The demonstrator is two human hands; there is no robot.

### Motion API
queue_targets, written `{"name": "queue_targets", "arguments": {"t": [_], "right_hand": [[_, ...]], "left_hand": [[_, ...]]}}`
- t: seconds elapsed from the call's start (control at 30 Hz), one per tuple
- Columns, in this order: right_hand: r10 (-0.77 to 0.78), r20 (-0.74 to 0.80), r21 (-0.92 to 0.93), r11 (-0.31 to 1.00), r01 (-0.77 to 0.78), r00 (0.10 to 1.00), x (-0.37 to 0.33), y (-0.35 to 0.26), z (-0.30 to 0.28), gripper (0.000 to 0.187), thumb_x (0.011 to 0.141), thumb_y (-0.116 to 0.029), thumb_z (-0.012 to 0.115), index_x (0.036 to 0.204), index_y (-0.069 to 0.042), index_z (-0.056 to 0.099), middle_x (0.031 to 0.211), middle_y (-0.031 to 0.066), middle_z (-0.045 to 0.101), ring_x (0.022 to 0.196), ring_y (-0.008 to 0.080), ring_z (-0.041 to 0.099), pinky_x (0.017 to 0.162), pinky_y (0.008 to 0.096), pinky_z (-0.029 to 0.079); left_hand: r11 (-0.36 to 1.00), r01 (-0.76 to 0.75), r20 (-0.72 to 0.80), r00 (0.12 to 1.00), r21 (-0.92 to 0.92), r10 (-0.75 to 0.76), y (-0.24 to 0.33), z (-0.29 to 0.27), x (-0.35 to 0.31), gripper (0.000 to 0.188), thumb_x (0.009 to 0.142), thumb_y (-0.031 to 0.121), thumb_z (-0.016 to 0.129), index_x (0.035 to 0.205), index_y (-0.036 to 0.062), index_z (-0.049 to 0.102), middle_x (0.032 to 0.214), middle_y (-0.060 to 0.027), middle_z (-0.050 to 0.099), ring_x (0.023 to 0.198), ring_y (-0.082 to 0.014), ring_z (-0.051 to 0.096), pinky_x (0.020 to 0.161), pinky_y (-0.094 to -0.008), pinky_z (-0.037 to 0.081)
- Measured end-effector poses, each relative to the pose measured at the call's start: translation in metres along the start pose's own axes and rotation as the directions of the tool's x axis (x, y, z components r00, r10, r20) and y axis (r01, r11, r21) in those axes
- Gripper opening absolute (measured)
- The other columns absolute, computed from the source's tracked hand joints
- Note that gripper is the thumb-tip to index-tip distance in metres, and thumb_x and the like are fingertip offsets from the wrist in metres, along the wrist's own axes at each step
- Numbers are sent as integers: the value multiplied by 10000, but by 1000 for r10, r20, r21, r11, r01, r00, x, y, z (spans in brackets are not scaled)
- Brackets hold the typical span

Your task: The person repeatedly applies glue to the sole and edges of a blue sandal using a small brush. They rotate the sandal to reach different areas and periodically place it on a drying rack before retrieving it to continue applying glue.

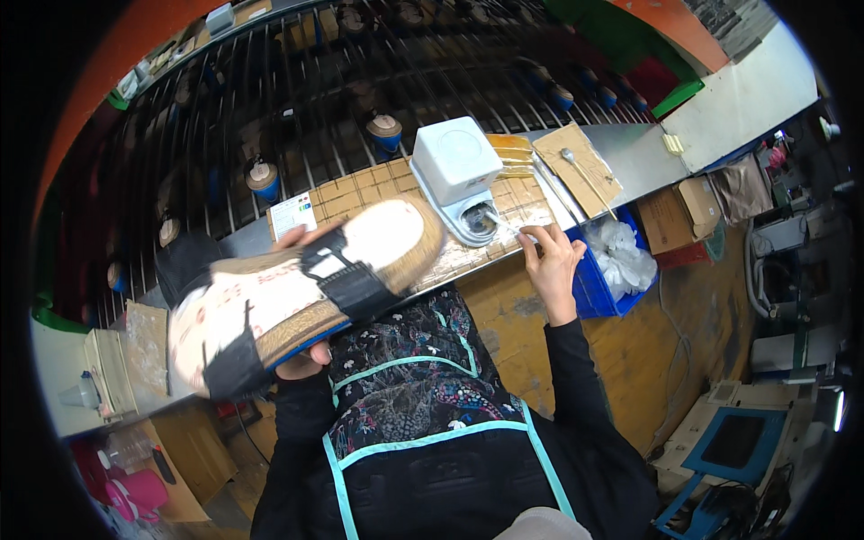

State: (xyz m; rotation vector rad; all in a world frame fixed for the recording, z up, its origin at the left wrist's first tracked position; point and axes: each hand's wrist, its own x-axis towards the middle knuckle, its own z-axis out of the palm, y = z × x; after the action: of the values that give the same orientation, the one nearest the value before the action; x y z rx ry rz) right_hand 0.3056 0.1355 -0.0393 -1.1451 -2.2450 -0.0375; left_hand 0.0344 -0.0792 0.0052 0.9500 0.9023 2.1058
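Note:
My left hand [308, 360] is closed around the middle of a sandal [292, 292], with fingers showing above and below it. The sandal has a pale insole, black straps and a cork-like side with a blue lower edge. It is held tilted over the bench's near edge and is a little blurred. My right hand [552, 263] pinches a thin white brush handle [506, 224]. Its far end goes into the round cup [477, 219] of a white dispenser [457, 160]. The brush's tip is hidden in the cup.
Behind the bench runs a rod conveyor [315, 117] carrying several blue-based shoe forms [384, 131]. Right of the dispenser lie a cardboard piece [580, 171] and a small tool. A blue bin [594, 286] of plastic bags stands by my right hand, with a cardboard box [666, 219] beyond.

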Motion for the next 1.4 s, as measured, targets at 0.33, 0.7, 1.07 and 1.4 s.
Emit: {"name": "queue_targets", "arguments": {"t": [0.33, 0.7, 1.07, 1.4], "right_hand": [[-149, -16, -82, 986, 147, 989, 8, -5, 13, 55, 773, -180, 734, 820, -189, 706, 769, 10, 577, 731, 196, 560, 746, 385, 286], [249, 688, 583, 369, -724, 681, 2, 36, 19, 266, 942, -261, 610, 867, -12, 666, 652, -7, 591, 584, 40, 476, 533, 212, 347], [-27, -310, 254, 961, 110, 950, 31, -73, -45, 171, 742, -73, 781, 908, -101, 750, 826, 13, 675, 755, 126, 593, 777, 296, 316], [140, 9, 837, 541, -84, 990, 3, -138, -28, 155, 806, -37, 745, 959, -14, 738, 998, 62, 540, 709, 78, 524, 581, 191, 440]], "left_hand": [[633, -299, -140, 825, 714, 548, 7, 13, 13, 1010, 643, 554, 817, 1366, -4, 386, 1286, -125, 527, 1179, -230, 557, 1022, -333, 443], [972, 78, -328, 945, 221, -1, 1, 11, 32, 713, 866, 361, 601, 1432, 34, 314, 1271, -283, 499, 1019, -385, 621, 874, -481, 537], [384, -506, 213, 776, 772, 593, -91, 11, 37, 359, 799, 126, 729, 1142, 86, 631, 1243, -242, 597, 1181, -392, 569, 983, -433, 477], [185, -474, 285, 749, 861, 598, -59, 12, 33, 395, 776, 170, 716, 1147, 44, 665, 1260, -215, 600, 1210, -390, 551, 1019, -474, 425]]}}
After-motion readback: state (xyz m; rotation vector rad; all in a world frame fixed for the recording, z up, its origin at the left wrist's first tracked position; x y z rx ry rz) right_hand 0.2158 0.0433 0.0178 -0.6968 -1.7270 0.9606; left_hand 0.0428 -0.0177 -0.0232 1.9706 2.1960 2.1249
